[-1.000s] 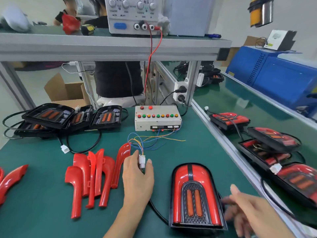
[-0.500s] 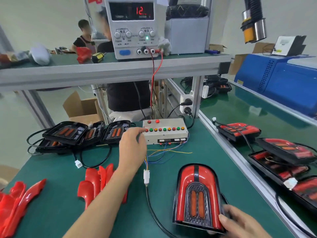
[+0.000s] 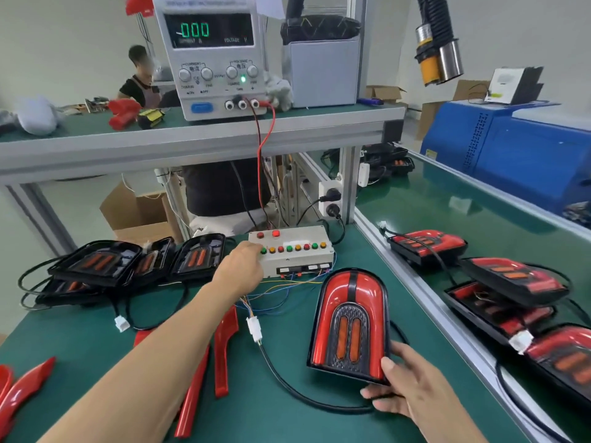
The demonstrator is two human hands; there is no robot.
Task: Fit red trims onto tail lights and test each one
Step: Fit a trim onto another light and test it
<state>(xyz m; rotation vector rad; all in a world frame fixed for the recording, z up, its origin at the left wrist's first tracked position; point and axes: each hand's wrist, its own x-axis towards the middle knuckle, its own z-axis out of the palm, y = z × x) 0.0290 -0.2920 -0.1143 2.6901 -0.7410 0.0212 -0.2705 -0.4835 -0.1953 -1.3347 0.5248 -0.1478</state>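
A tail light (image 3: 350,318) with red trim fitted lies on the green mat, tilted up at its near end. My right hand (image 3: 412,388) grips its near right corner, thumb on top and fingers underneath. Its black cable runs to a white connector (image 3: 255,327) joined to the coloured wires of the beige test box (image 3: 300,260). My left hand (image 3: 240,266) reaches across to the box's left end, fingertips at the row of buttons. Loose red trims (image 3: 225,346) lie under my left forearm, more (image 3: 22,388) at the far left.
Black tail lights without trims (image 3: 96,262) are stacked at the back left with their cables. Trimmed lights (image 3: 511,279) lie on the right-hand belt beyond an aluminium rail. A power supply (image 3: 211,59) on the shelf above reads 000. A person sits behind the bench.
My left hand left the white connector and reached forward to the test box buttons. My right hand took hold of the tail light's corner. The supply display went from 12 to 000.
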